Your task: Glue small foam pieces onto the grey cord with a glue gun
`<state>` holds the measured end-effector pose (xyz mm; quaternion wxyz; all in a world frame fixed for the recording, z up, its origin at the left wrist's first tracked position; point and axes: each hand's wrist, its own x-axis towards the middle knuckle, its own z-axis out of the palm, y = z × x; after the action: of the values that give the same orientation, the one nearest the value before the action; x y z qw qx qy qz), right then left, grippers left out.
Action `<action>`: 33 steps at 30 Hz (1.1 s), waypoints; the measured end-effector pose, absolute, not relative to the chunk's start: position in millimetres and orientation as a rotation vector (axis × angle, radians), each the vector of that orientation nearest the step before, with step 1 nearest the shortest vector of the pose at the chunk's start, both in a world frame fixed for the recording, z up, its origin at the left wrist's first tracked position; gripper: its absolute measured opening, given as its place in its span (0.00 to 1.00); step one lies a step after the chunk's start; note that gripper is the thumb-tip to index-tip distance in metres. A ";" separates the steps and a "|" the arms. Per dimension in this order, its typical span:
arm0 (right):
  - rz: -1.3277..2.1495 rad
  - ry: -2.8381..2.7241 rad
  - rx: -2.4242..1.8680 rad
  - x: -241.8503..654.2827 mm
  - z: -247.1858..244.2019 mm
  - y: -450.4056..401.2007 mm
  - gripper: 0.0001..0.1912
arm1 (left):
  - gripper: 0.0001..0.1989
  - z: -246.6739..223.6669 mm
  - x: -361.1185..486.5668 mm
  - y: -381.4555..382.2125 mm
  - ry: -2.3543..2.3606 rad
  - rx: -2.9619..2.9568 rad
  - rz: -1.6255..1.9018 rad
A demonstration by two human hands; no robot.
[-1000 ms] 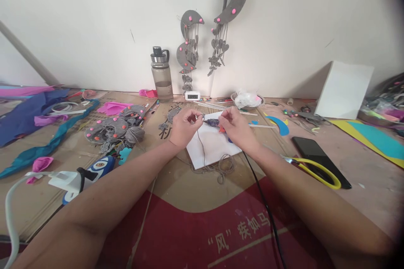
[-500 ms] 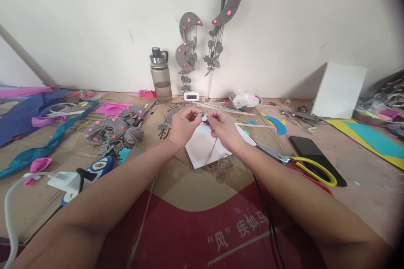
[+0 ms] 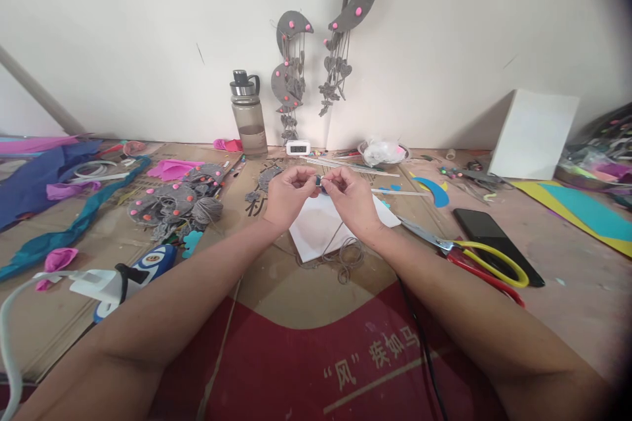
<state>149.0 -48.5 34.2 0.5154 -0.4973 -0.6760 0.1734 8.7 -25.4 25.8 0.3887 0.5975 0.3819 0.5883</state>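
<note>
Above flat white board [image 3: 312, 230]: left hand [image 3: 285, 198], right hand [image 3: 351, 200], fingers clamped on small dark piece [image 3: 318, 181]
Thin grey cord [image 3: 332, 238]: keep slack

I'm seeing left forearm [image 3: 212, 271] and right forearm [image 3: 434, 279] showing bare, broadening toward elbows [image 3: 135, 358], narrowing toward wrists [image 3: 371, 230]. Left hand [image 3: 289, 197] and right hand [image 3: 351, 200] also appearing bare; finer details coming through too small.

Left hand [image 3: 289, 194], right hand [image 3: 351, 200] close together, fingertips [image 3: 311, 187] pinched; forearms [image 3: 207, 284] angled inward.
</note>
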 end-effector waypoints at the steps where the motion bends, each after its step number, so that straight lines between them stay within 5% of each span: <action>1: 0.404 -1.627 -1.212 149.3 34.3 -48.7 0.06 | 0.08 26.2 8.8 -25.8 0.980 1.532 1.490; 18: 0.119 -1.774 -1.358 145.9 37.7 -57.1 0.09 | 0.05 31.9 12.6 -34.5 0.939 1.471 1.460; 33: 0.216 -1.676 -1.369 146.3 37.9 -55.2 0.07 | 0.06 26.6 16.4 -34.2 0.823 1.322 1.434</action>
<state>146.3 -55.2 37.9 0.4648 -0.5573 -0.6823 0.0881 16.4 -34.2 26.6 0.4901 0.5445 0.3387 0.5905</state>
